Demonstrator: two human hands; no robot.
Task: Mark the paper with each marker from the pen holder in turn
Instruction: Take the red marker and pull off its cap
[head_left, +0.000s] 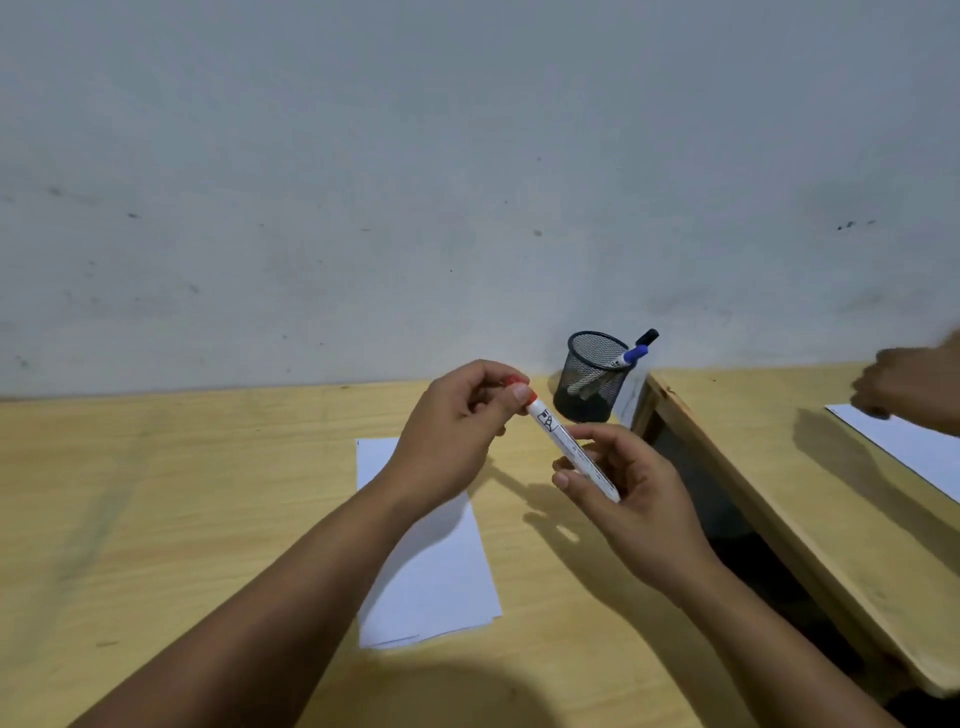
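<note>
Both hands meet above a wooden table (156, 519), sharing one white-barrelled marker (569, 444) with a red cap (522, 391). The left hand (457, 431) has its fingers curled in and pinches the red cap between thumb and fingertips, while the right hand (628, 483) wraps loosely around the lower half of the barrel, its fingers bent around it with the index finger lying along the top. The marker slants from the cap at upper left down to the right, held in the air above the table, just to the right of the paper (431, 571). That paper, a white sheet (there seems to be more than one layered, judging by the near edge), lies flat on the table under the left forearm. Behind the hands, near the table's far right corner and close to the wall (467, 156), stands a black mesh pen holder (592, 376) with a blue-capped marker (631, 356) and a black-capped marker (648, 336) leaning out of its right side. A second table (779, 493) sits to the right, where another person's hand (909, 389) rests on another white sheet (904, 447).
</note>
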